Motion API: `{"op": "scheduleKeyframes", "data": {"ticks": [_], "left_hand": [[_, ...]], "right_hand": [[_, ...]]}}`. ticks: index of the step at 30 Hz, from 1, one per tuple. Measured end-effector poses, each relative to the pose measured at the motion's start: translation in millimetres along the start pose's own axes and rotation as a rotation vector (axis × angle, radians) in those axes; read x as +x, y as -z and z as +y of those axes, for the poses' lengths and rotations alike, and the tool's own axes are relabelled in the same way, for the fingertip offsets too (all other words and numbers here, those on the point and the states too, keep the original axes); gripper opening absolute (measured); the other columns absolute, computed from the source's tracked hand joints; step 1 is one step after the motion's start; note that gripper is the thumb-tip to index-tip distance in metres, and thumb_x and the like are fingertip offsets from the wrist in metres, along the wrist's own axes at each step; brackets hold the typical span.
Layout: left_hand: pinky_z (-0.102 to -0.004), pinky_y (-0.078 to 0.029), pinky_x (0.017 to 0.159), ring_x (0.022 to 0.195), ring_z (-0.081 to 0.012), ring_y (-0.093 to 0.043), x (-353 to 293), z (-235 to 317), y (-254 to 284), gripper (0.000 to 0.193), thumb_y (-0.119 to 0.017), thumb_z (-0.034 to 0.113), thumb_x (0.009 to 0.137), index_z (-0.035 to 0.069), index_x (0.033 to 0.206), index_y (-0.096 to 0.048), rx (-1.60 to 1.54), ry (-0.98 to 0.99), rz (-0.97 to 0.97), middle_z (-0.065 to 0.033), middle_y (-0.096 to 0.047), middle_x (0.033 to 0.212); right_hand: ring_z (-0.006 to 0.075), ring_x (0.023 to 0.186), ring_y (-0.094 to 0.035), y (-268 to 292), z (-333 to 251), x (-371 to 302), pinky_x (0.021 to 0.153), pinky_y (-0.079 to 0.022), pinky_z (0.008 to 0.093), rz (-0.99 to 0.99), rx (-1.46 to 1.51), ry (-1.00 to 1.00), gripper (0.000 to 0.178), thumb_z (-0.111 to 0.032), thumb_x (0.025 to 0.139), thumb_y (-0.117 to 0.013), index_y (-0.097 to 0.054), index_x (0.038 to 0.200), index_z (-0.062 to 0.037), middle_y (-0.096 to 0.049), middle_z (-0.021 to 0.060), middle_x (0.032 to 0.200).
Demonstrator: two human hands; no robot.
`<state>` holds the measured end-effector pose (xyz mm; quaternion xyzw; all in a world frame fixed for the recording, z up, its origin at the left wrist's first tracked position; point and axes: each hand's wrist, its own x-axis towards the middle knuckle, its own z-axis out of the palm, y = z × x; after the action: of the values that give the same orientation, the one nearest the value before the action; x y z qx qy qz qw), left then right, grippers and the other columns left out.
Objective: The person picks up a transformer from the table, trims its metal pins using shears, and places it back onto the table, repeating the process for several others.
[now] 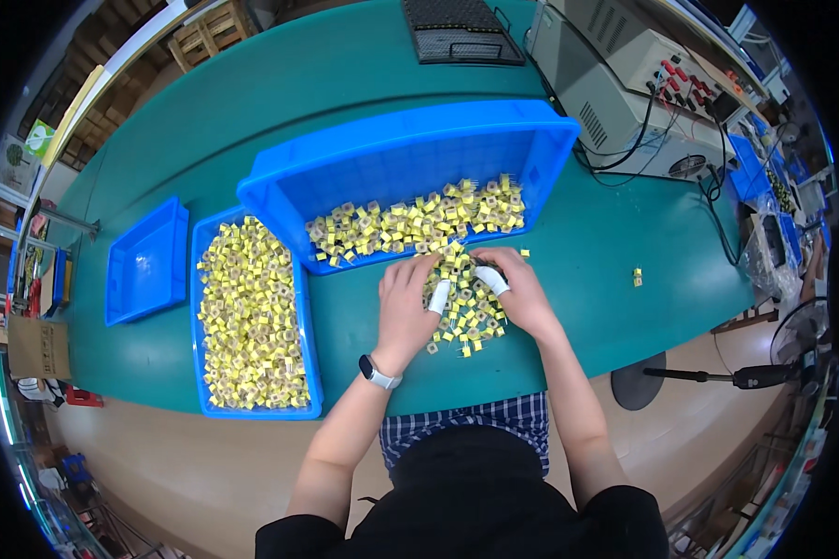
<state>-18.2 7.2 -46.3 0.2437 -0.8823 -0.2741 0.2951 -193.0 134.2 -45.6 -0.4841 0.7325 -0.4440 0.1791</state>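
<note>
My left hand [408, 307] and my right hand [519, 291] cup a cluster of small yellow transformers [454, 254] between them at the front rim of a big blue bin. White covers wrap both thumbs. Some fingertips are hidden among the parts. Below my hands, a loose heap of yellow transformers [473, 321] lies on the green table. The big blue bin [410, 140] is tipped on its side, its opening toward me. More yellow transformers [419, 222] are strewn along its lower wall.
A shallow blue tray [314, 396] full of yellow transformers stands left of my arm. Farther left is an empty blue tray [149, 265]. One stray transformer [638, 277] lies at right. Grey instruments [615, 84] with cables and a black mesh rack [461, 37] stand behind.
</note>
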Motion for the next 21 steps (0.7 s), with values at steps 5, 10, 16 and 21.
{"op": "scheduleKeyframes", "data": {"ticks": [5, 10, 16, 21], "left_hand": [[-0.0438, -0.040, 0.096, 0.107, -0.0306, -0.058, -1, -6, 10, 0.030, -0.071, 0.016, 0.091, 0.011, 0.120, -0.066, 0.036, 0.122, -0.106, -0.0091, -0.064, 0.112], [-0.0437, -0.041, 0.099, 0.108, -0.0314, -0.058, 0, -10, 11, 0.031, -0.069, 0.005, 0.087, 0.009, 0.117, -0.066, -0.026, 0.164, 0.038, -0.0097, -0.064, 0.114], [-0.0448, -0.041, 0.103, 0.117, -0.0334, -0.053, 8, -4, 11, 0.054, -0.068, -0.002, 0.080, 0.010, 0.132, -0.063, -0.021, -0.050, -0.027, -0.0099, -0.062, 0.123], [-0.0454, -0.045, 0.094, 0.111, -0.0311, -0.054, 11, 5, 5, 0.045, -0.071, 0.004, 0.087, 0.014, 0.130, -0.066, 0.150, -0.004, -0.146, -0.0080, -0.063, 0.115]], "right_hand": [[0.0278, 0.107, -0.067, 3, -10, -4, 0.093, -0.052, 0.0357, -0.092, 0.029, -0.092, 0.028, -0.008, 0.099, -0.064, -0.062, 0.126, -0.0010, -0.069, 0.0135, 0.120], [0.0247, 0.102, -0.070, -3, -8, -20, 0.089, -0.055, 0.0375, 0.156, 0.148, -0.018, 0.023, -0.011, 0.102, -0.061, -0.060, 0.121, 0.0004, -0.072, 0.0120, 0.107], [0.0231, 0.092, -0.071, -11, 3, -39, 0.083, -0.055, 0.0341, 0.345, 0.253, 0.004, 0.026, -0.012, 0.103, -0.061, -0.059, 0.124, 0.0031, -0.070, 0.0137, 0.105], [0.0169, 0.083, -0.067, -16, 2, -41, 0.076, -0.055, 0.0317, 0.391, 0.284, 0.006, 0.022, -0.011, 0.104, -0.057, -0.059, 0.123, 0.0008, -0.067, 0.0090, 0.096]]}}
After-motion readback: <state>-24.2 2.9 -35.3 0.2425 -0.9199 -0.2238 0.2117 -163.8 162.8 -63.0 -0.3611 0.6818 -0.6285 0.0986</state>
